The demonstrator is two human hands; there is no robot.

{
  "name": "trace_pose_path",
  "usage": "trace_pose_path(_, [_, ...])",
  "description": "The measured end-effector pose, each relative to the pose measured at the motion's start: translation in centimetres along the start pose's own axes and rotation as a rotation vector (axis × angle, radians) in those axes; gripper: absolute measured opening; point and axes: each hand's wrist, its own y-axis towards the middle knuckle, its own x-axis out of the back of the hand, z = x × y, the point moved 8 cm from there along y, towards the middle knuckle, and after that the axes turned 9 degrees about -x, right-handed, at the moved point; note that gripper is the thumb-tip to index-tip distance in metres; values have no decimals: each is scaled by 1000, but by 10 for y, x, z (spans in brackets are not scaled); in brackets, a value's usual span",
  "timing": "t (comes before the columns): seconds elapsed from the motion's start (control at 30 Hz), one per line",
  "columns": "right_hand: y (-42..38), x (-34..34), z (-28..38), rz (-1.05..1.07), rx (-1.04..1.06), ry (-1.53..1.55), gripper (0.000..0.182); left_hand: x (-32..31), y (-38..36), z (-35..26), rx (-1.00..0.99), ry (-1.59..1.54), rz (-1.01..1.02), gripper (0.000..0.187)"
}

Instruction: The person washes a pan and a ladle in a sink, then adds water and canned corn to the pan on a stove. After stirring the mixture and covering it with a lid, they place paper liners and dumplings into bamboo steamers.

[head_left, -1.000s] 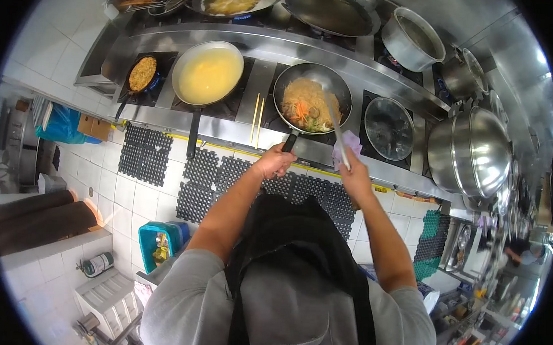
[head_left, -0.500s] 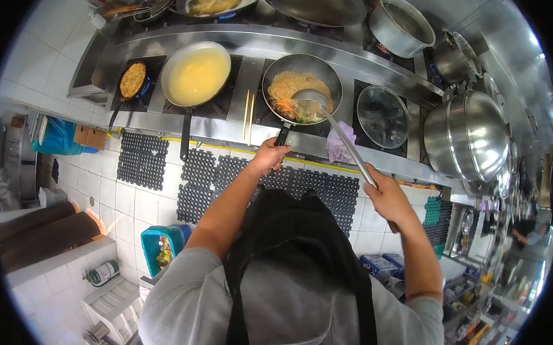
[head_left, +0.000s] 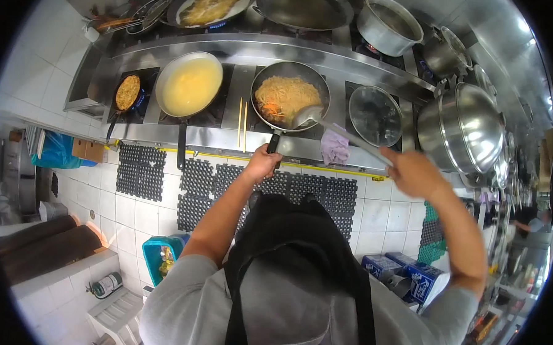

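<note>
My left hand [head_left: 264, 164] is wrapped round the black handle of a wok [head_left: 322, 82] on the front burner. Noodles [head_left: 288, 94] with orange shreds, which look like carrot, lie in a mound inside it. The long metal shaft of a ladle [head_left: 355, 139] is gripped in my right hand [head_left: 415, 173], out to the right of the wok. The ladle's bowl rests at the wok's lower right, against the noodles. A purple cloth [head_left: 334, 148] lies on the stove edge under the shaft. Left of the wok is a pair of chopsticks [head_left: 242, 125].
A pan of yellow liquid [head_left: 189, 85] and a small pan with an omelette-like round [head_left: 128, 92] stand to the left. Right of the wok are a glass lid [head_left: 375, 116] and a large steel pot [head_left: 460, 128]. Behind stand a pan of frying food [head_left: 214, 7] and a deep pot [head_left: 389, 26].
The ladle's bowl has moved from over the noodles to the wok's lower right. My right hand has swung up and outward, and the shaft lies flatter. My left hand keeps the handle.
</note>
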Motion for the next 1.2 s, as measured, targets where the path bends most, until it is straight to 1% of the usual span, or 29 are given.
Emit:
trace_pose_path(0.03, [10, 14, -6, 2, -4, 7, 57, 0, -1, -2, 14, 30, -5, 18])
trace_pose_path(0.1, [29, 34, -4, -35, 145, -127, 57, 0, 1, -1, 8, 30, 4, 18])
trace_pose_path(0.23, [58, 12, 11, -78, 190, -84, 60, -1, 1, 1, -3, -6, 23, 18])
trace_pose_path(0.27, [57, 10, 6, -82, 191, -93, 60, -2, 4, -2, -10, -14, 21, 18])
trace_pose_path(0.33, [39, 23, 8, -134, 179, -100, 59, -2, 0, -4, -16, 101, -32, 20])
trace_pose_path(0.37, [25, 36, 10, -174, 191, -99, 54, -1, 0, -2, -2, 94, -44, 21])
trace_pose_path(0.43, [20, 38, 5, -188, 170, -137, 55, 2, 1, 4, -21, 51, -55, 21])
trace_pose_path(0.47, [16, 37, -5, -213, 130, -163, 56, 0, 6, 3, -47, 22, -47, 21])
trace_pose_path(0.5, [18, 21, -13, -213, 111, -154, 56, 1, 8, 6, -39, 18, -45, 20])
trace_pose_path(0.57, [39, -26, -31, -207, 60, 1, 57, -7, 7, -1, -61, 33, -46, 19])
trace_pose_path(0.6, [32, -40, -37, -218, 35, 82, 58, -5, 6, -5, -83, 41, -70, 17])
trace_pose_path(0.63, [22, -58, -42, -229, 17, 160, 58, -3, 8, -2, -96, 89, -53, 21])
trace_pose_path(0.7, [6, -105, -55, -371, 147, 550, 60, -2, 6, -3, -77, 115, -57, 23])
trace_pose_path(0.73, [4, -131, -49, -291, 108, 748, 61, -2, 1, 0, -45, 155, -46, 27])
trace_pose_path(0.77, [2, -158, -43, -223, 59, 948, 62, -3, -1, -2, -55, 195, -30, 32])
trace_pose_path(0.8, [12, -216, -37, 40, -140, 1277, 58, -7, -4, -4, -44, 219, -29, 32])
trace_pose_path(0.83, [24, -252, -22, 110, -112, 1452, 59, -9, -6, -9, -34, 306, -69, 34])
trace_pose_path(0.87, [50, -285, -17, -55, -14, 1359, 56, -10, -7, -15, -29, 396, -107, 36])
trace_pose_path(0.9, [72, -318, -11, -228, 66, 1253, 53, -14, -6, -13, -9, 341, -90, 40])
trace_pose_path(0.93, [79, -320, -3, -329, 132, 1261, 49, -12, -5, -8, -4, 365, -86, 40])
trace_pose_path(0.97, [81, -314, -1, -332, 127, 1285, 49, -10, -1, 0, -1, 324, -77, 41])
trace_pose_path(1.0, [82, -310, 6, -54, 82, 1567, 46, -6, 2, 5, 5, 289, -65, 42])
trace_pose_path(1.03, [74, -308, 15, 243, 42, 1832, 42, -2, 4, 7, 27, 367, -49, 46])
trace_pose_path(1.07, [68, -296, 9, 231, 43, 1861, 42, -6, 2, -3, 26, 395, -36, 46])
trace_pose_path(1.13, [53, -274, -6, 315, 193, 1981, 40, -16, -1, -24, 35, 565, -36, 53])
trace_pose_path(1.17, [41, -269, -17, 356, 282, 2037, 40, -5, 8, -43, -178, 938, -125, 55])
trace_pose_path(1.2, [26, -266, -37, 326, 264, 2068, 40, -7, 20, -59, -415, 1298, -208, 58])
